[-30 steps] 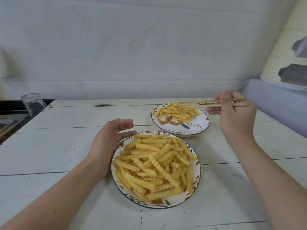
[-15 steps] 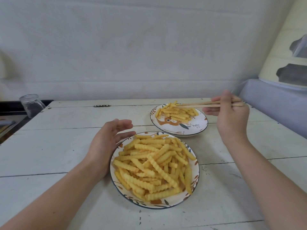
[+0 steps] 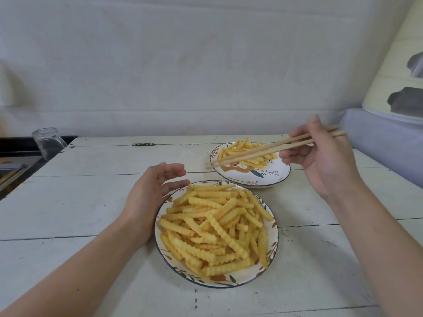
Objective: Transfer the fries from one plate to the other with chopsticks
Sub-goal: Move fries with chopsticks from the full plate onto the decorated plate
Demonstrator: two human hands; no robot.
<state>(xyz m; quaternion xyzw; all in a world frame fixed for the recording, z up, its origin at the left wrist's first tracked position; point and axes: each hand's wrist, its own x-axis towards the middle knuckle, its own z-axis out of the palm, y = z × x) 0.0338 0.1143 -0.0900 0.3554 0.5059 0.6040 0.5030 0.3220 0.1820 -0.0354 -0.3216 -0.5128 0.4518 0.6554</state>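
step: likely heading for the next pick, judging by empty tips; chopsticks (image 3: 263,151) pointing left, tips hanging over the far plate's left rim, carrying no fry
right hand (image 3: 325,161): clenching the chopsticks near their back end, sticks nearly parallel, tips close together
left hand (image 3: 151,197): released, gripping nothing, fingers loosely curled, resting against the near plate (image 3: 273,245) on its left rim
fries: bulk piling on the near plate (image 3: 217,227); smaller batch lying on the far plate (image 3: 247,152)
far plate (image 3: 265,177): sitting just beyond the near one, rims close
doing it well: picking a top fry lying free of the pile, pinching across its middle, lifting level; keeping left hand bracing the rim
surroundings: glass jar (image 3: 47,143) at table (image 3: 80,202) far-left edge, well apart
obstruction: nothing standing between the plates; only risk looking like a ridged fry slipping mid-carry
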